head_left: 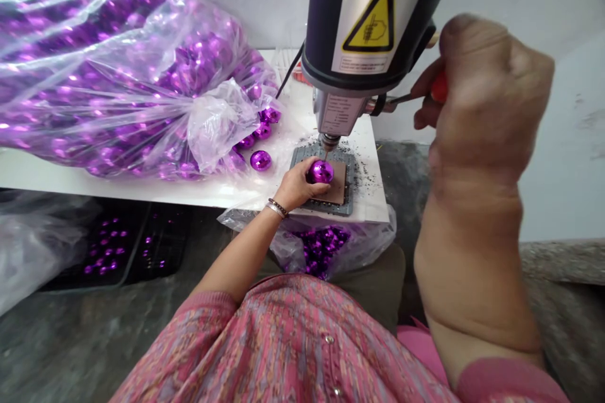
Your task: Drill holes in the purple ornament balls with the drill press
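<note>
While the left hand (297, 186) is pinching a shiny purple ball (321, 171) between thumb and fingers at the centre of the frame, the right hand (477, 101), at the upper right, is closing in a fist round the red-tipped feed lever (437, 87) of a small bench drill (373, 19). That ball is sitting on a brown pad on the grey drill base (347, 201), right under the bit (326, 152), whose tip is reaching the top of the ball or hanging just above it; whether the two are touching is too fine to tell. Dark swarf is lying scattered over the white table (142, 186) around the base.

Judging by this, the drilling stroke itself is the step in hand, with the ball being steadied as the bit is meeting it. What follows is calling for a firm, unmoving pinch on a slippery round shell and a slow, even pull on the lever, since the bit could skid off the curve toward the fingertips.

Toward the upper left a big clear bag (94, 63) is bulging with more purple balls, and a few loose balls (261, 160) are resting at its mouth, near the base. Below the table edge another bag (321, 249) is holding more of them.
</note>
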Demonstrator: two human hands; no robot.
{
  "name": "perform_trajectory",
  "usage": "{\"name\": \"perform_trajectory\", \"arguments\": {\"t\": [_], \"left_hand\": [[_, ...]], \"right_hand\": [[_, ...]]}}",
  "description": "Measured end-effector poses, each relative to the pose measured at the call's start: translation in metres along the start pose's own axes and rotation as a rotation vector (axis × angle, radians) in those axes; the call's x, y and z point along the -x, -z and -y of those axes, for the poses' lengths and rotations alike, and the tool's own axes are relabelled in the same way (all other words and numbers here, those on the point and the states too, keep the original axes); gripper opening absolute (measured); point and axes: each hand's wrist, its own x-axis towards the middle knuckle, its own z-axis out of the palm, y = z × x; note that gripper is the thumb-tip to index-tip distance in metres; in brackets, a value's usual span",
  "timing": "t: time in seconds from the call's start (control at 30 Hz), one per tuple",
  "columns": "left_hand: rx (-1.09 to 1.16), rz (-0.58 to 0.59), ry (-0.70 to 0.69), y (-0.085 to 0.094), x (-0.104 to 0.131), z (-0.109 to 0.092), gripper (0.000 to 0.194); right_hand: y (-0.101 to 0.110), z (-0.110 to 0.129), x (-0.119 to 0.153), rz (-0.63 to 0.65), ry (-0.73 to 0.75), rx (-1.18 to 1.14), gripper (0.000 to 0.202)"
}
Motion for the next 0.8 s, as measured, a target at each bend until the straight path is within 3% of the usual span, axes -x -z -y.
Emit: {"name": "perform_trajectory", "arguments": {"t": [0.23,0.43,0.53,0.63,0.73,0.8], "left_hand": [[0.013,0.051,-0.098,0.008,0.049,-0.002,0.063],[-0.091,0.398,-0.25,-0.016,0.078,0.001,0.072],[-0.137,0.433,-0.236,-0.019,0.08,0.002,0.074],[-0.146,0.241,-0.166,0.001,0.065,0.007,0.052],[-0.219,-0.21,-0.017,0.039,0.034,0.021,0.038],[-0.292,-0.462,0.105,0.062,0.013,0.033,0.042]], "right_hand": [[-0.003,-0.006,-0.009,0.007,0.003,-0.068,0.036],[-0.002,0.001,-0.002,0.012,-0.052,-0.045,0.038],[-0.002,0.001,0.001,0.013,-0.039,-0.076,0.038],[-0.003,-0.002,0.003,-0.003,-0.033,-0.093,0.038],[-0.002,-0.005,0.005,-0.01,-0.026,-0.084,0.038],[-0.002,-0.007,0.006,-0.007,-0.009,-0.078,0.038]]}}
